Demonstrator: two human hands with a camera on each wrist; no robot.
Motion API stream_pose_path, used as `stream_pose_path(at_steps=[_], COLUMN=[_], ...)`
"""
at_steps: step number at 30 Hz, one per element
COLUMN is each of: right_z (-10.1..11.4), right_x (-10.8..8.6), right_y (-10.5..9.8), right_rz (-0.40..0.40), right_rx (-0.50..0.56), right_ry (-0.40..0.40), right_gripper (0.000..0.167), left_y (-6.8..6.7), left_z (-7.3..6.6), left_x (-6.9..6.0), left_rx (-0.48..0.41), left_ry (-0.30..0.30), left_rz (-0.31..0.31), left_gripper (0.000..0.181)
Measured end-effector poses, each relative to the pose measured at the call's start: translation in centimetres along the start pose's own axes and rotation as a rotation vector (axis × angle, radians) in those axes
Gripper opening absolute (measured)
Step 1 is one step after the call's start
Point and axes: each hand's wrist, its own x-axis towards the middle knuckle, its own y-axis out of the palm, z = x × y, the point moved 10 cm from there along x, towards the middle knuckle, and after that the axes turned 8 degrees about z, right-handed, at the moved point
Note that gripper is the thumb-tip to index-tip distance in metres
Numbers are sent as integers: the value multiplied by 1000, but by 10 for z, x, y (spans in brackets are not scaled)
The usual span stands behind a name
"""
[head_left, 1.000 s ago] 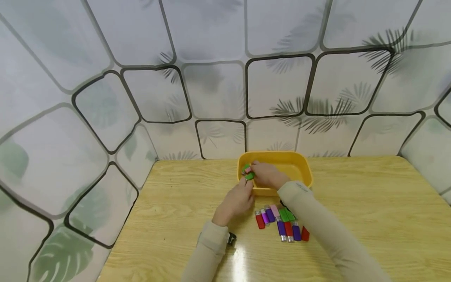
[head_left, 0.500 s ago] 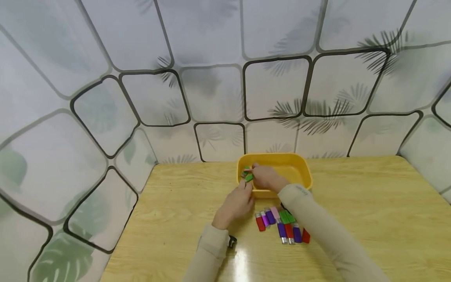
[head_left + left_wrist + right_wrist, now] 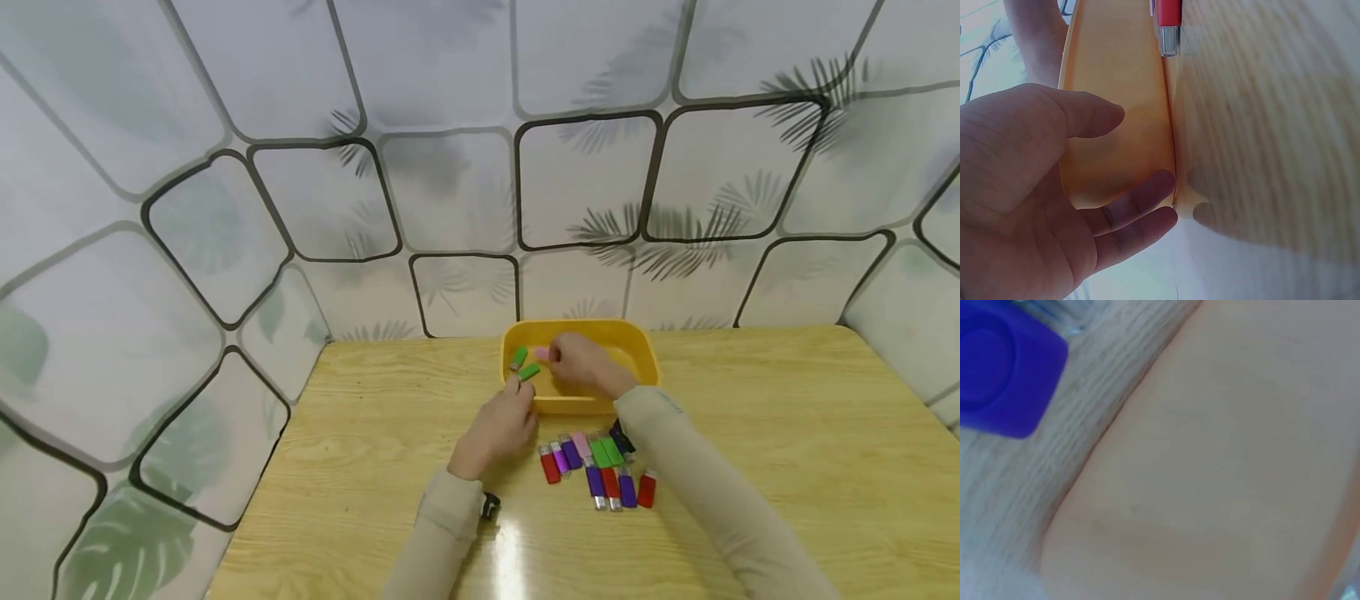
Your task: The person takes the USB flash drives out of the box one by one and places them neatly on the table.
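Observation:
Inside the yellow tray [image 3: 581, 406], my right hand [image 3: 581, 362] has its fingers curled and pinches a pink USB flash drive [image 3: 542, 353]. Two green USB flash drives, one further back [image 3: 519, 358] and another nearer the front [image 3: 529, 372], lie in the tray's left part. My left hand [image 3: 497, 427] is at the front left corner, a finger at the rim beside the nearer green drive. In the left wrist view, that hand's thumb and fingers [image 3: 1129, 240] are spread beside the tray's outer wall, holding nothing visible. The right wrist view shows no hand.
Before the tray on the wooden table [image 3: 375, 467] lie several USB flash drives, among them a red one [image 3: 551, 468], a purple one [image 3: 596, 482], a green pair [image 3: 606, 452] and a black one [image 3: 621, 439]. A patterned wall covering [image 3: 465, 192] stands behind.
My right hand has moved right inside the tray, taking the pink flash drive away from between the green ones. Both green drives now lie apart. The left hand has stayed by the tray corner.

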Motion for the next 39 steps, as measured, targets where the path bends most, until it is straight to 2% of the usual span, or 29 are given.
stream_pose_path(at_steps=[3, 9, 16, 22, 28, 31, 33, 36, 39], right_z=[-2, -4, -4, 0, 12, 20, 27, 39, 48], right_x=[-6, -19, -27, -39, -56, -65, -71, -83, -96], right_y=[-8, -21, -28, -29, -36, -33, -29, -20, -13], right_rz=[-53, -134, -213, -241, -285, -248, -210, -134, -76], right_rx=[72, 205, 209, 280, 325, 343, 317, 269, 267], right_ry=[-11, -18, -72, -105, -140, -138, -140, -167, -207], right_gripper=[6, 17, 19, 20, 18, 18, 14, 8, 11], left_y=[1, 0, -2, -1, -4, -5, -6, -6, -7], left_z=[1, -1, -1, 0, -3, -3, -3, -4, -4], left_x=[0, 0, 1, 1, -1, -2, -3, -3, -3], left_rx=[-8, -14, -2, -14, 2, 3, 7, 13, 22], left_ry=[-8, -1, -7, -2, 23, 27, 25, 28, 30], left_rz=[8, 13, 21, 20, -17, -25, -27, -35, -42], left_gripper=[21, 21, 22, 22, 20, 19, 18, 17, 17])
